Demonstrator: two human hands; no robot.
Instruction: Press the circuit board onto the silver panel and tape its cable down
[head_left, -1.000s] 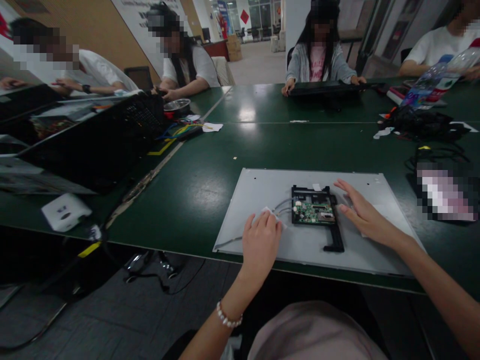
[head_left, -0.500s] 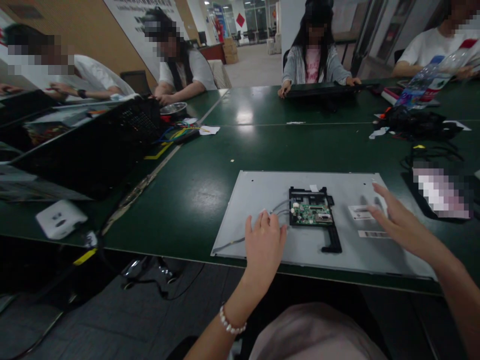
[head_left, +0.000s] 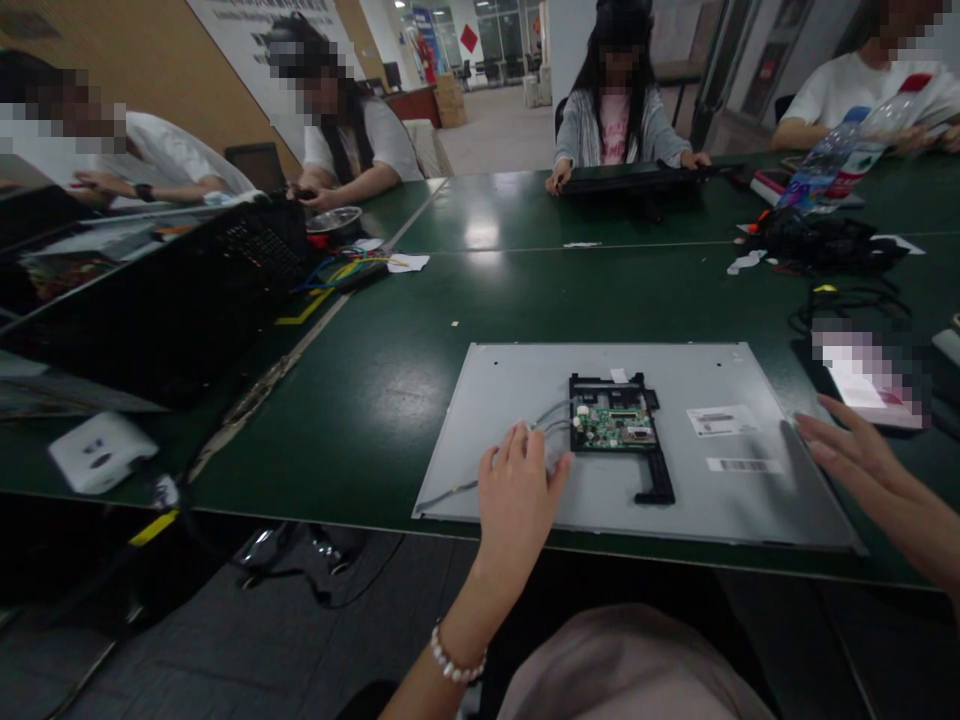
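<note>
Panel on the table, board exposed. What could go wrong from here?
Cable strain: the left hand is over the thin cables leading to the circuit board; a tug might loosen them.
Fall: the panel lies close to the table's near edge; a nudge could push it over.
Static: uncovered board, bare fingers nearby.

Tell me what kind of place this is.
Probably a shared electronics workshop or training room: a circuit board sits on a flat metal panel, wires lie bunched nearby, and several people work around the green table.
</note>
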